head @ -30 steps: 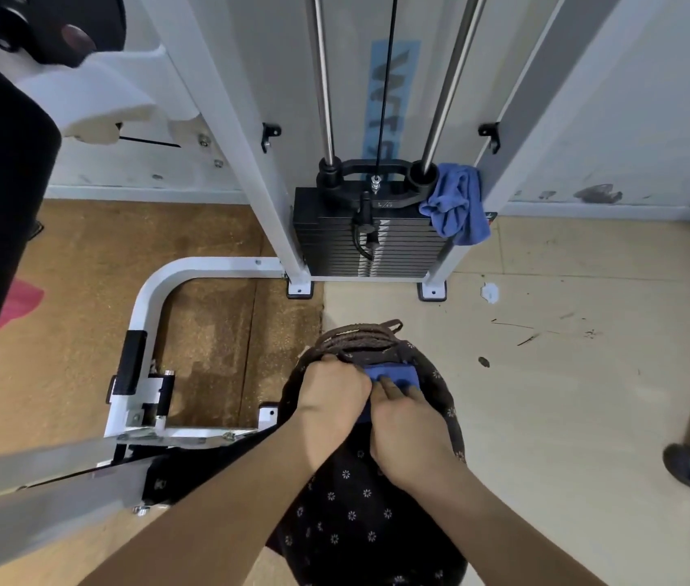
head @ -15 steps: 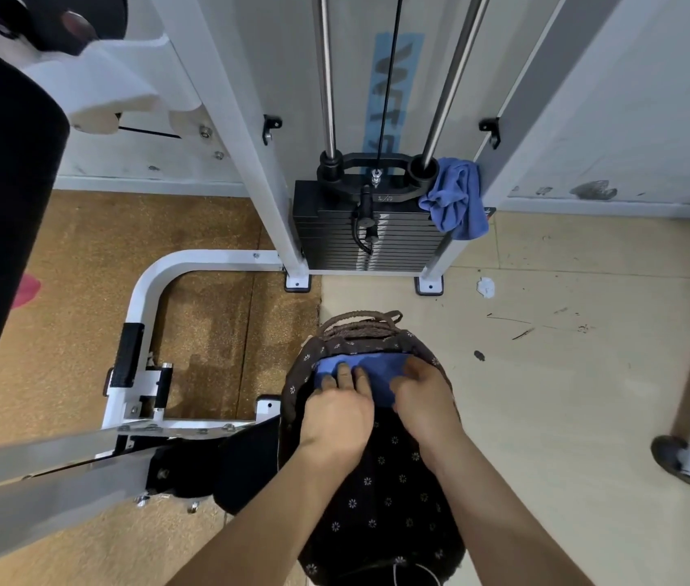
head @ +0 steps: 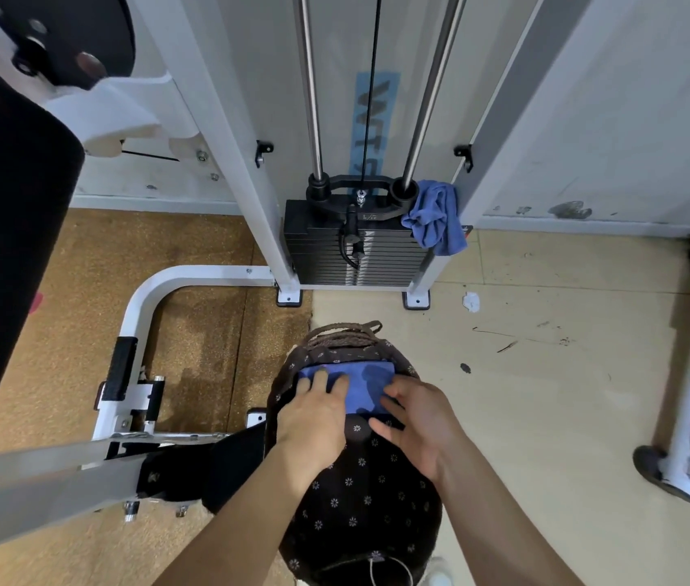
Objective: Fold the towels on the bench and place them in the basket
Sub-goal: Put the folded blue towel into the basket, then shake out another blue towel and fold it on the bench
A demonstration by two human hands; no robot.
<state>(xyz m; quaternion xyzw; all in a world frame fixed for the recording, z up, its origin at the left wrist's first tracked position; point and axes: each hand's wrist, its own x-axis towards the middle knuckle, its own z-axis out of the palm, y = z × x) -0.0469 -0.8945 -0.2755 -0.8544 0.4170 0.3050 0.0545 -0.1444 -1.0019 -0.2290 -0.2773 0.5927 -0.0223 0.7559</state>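
One flat, folded blue towel (head: 366, 389) inside the dark floral basket (head: 356, 501).

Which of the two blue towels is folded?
The towel in the basket, a flat rectangle; the crumpled towel hangs on the weight stack.

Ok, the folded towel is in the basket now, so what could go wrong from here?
1. The left hand presses flat on the folded towel and the right hand is at its edge; withdrawing carelessly could drag the fold open.
2. A crumpled towel hangs on the weight stack, unfolded, and might be overlooked.
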